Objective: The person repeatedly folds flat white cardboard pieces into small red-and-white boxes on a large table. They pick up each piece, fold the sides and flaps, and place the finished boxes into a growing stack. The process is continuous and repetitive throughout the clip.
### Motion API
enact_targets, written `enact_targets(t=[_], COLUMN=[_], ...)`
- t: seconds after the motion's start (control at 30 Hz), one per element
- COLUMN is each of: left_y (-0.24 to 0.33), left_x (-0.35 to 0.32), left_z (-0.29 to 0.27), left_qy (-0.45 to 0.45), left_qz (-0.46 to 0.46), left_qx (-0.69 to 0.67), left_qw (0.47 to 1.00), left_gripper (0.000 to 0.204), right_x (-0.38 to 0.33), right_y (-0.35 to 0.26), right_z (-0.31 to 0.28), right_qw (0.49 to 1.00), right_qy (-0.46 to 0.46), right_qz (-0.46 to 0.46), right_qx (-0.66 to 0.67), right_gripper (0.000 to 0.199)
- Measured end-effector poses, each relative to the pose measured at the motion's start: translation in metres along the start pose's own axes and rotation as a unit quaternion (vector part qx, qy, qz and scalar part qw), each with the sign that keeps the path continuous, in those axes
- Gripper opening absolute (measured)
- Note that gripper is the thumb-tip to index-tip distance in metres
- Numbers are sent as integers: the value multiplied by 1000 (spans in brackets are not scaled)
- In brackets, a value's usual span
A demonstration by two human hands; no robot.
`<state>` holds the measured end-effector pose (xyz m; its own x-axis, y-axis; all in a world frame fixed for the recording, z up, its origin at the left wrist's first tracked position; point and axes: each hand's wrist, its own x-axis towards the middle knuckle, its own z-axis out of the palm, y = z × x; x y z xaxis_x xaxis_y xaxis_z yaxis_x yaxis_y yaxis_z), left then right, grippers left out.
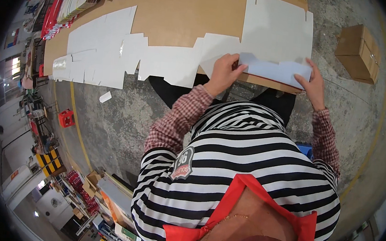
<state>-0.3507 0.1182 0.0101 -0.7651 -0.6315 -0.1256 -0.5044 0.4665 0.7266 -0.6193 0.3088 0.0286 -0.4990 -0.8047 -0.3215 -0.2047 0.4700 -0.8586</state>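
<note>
A large white die-cut cardboard blank (pixel 277 29) lies flat across the brown work surface, with slots and flaps along its edges. At its near right part, a narrow flap (pixel 269 68) is folded up, and a thin red edge shows along its bottom. My left hand (pixel 225 73) pinches the left end of this flap between thumb and fingers. On the right end, my right hand (pixel 313 84) grips with the thumb on the near side and the fingers behind. The rest of the blank stretches away to the left, untouched by either hand.
Brown board (pixel 179 13) covers the work surface. Folded red and white cartons (pixel 70 9) are stacked at its far left. On the concrete floor stand a brown cardboard box (pixel 356 52) to the right and a red stool-like object (pixel 66 118) to the left, near a white scrap (pixel 105 97).
</note>
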Motion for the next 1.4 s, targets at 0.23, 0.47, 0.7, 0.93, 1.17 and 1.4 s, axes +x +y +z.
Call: enact_targets(t=[0.23,0.47,0.7,0.93,1.17,1.4], left_y=[28,-21,2,9,56,9], left_x=[-26,-28,-37,-27,0,-32], left_z=[20,-45,21,16,58,1], left_qy=[50,105,43,-37,-122,-26], left_qz=[236,-124,165,215,343,111], left_qx=[243,-65,218,337,105,363], left_qw=[940,985,961,916,925,925], left_gripper=[71,45,78,104,123,92], right_x=[15,13,6,-35,-43,32], right_y=[-7,3,-1,53,27,-63], right_z=[46,55,56,14,23,86], right_qw=[844,858,853,920,797,861], right_qy=[72,-9,23,361,337,-50], right_qz=[-363,-356,-331,-122,-73,-410], right_qx=[-389,-371,-403,91,496,-297], right_gripper=[55,44,48,51,45,78])
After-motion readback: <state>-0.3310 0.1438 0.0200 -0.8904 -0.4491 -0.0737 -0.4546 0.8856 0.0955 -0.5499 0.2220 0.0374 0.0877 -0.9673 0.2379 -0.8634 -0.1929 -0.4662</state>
